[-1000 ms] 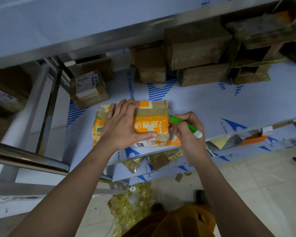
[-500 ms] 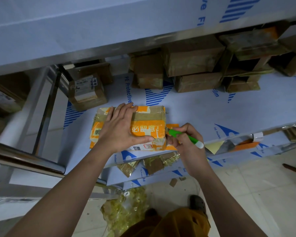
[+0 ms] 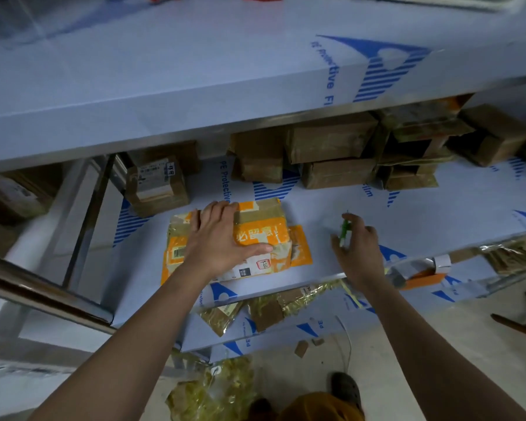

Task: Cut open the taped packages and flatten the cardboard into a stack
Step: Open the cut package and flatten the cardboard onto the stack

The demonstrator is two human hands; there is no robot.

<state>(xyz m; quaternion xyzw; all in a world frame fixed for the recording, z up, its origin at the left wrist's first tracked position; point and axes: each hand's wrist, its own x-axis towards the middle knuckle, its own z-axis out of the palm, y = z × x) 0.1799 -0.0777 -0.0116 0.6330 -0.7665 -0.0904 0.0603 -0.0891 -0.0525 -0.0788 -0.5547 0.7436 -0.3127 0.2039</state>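
Now left hand (image 3: 222, 238) flat atop orange package (image 3: 261, 235), cutter (image 3: 344, 232) pinched in right hand (image 3: 359, 250) alongside.

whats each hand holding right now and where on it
The right hand holds the green cutter by its handle, blade end up. The left hand holds nothing; it presses flat on top of the orange taped package.

Shelf (image 3: 362, 214): film-covered — blue print.
Front: orange package (image 3: 261, 235).
Back: brown boxes (image 3: 331, 138) in a row — labelled box (image 3: 157, 185) at left.
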